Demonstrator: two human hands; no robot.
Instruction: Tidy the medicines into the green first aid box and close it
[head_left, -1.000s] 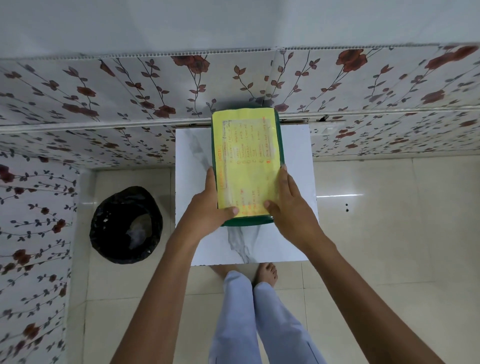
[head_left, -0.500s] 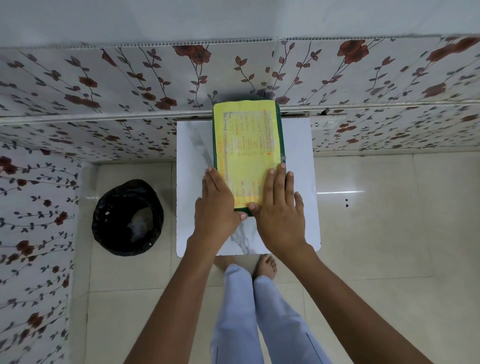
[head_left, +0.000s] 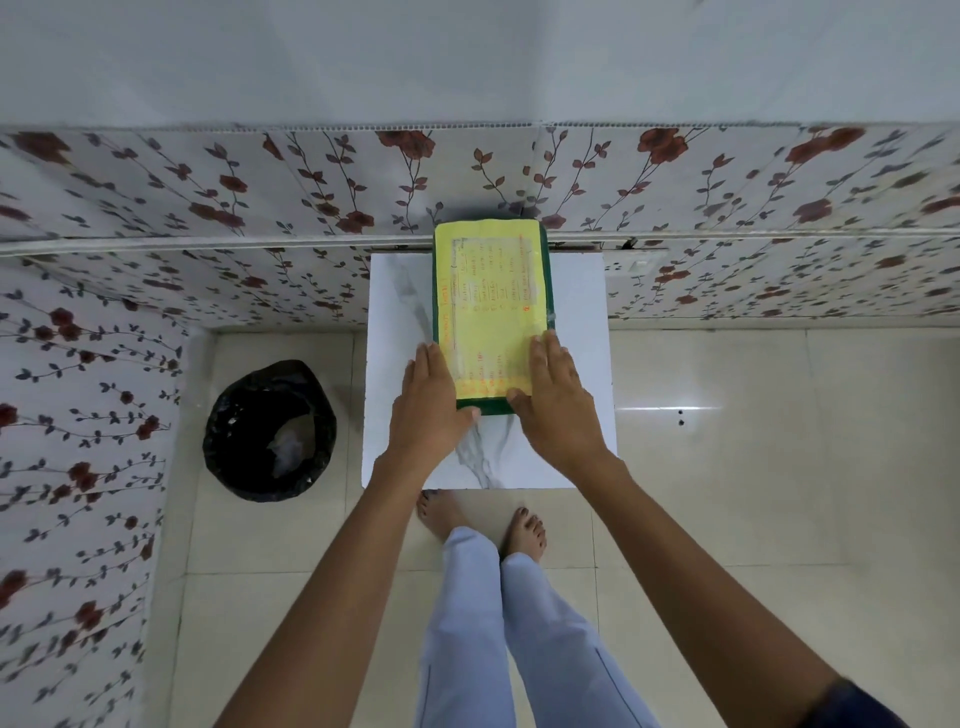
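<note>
**Closed green box on a small marble-look table**

A tiled room with rose-patterned wall panels (head_left: 208, 197) surrounded a small white marble-look table (head_left: 395, 312). On it, towards the far edge, we saw the green first aid box (head_left: 543, 280), lid down, with a yellow handwritten sheet (head_left: 488, 322) taped across the lid. Our left hand (head_left: 428, 410) lay flat against the box's near left corner; our right hand (head_left: 558, 400) lay flat on its near right corner, fingers extended, gripping nothing. A black-lined bin (head_left: 270, 431) stood on the floor to the left.
</note>
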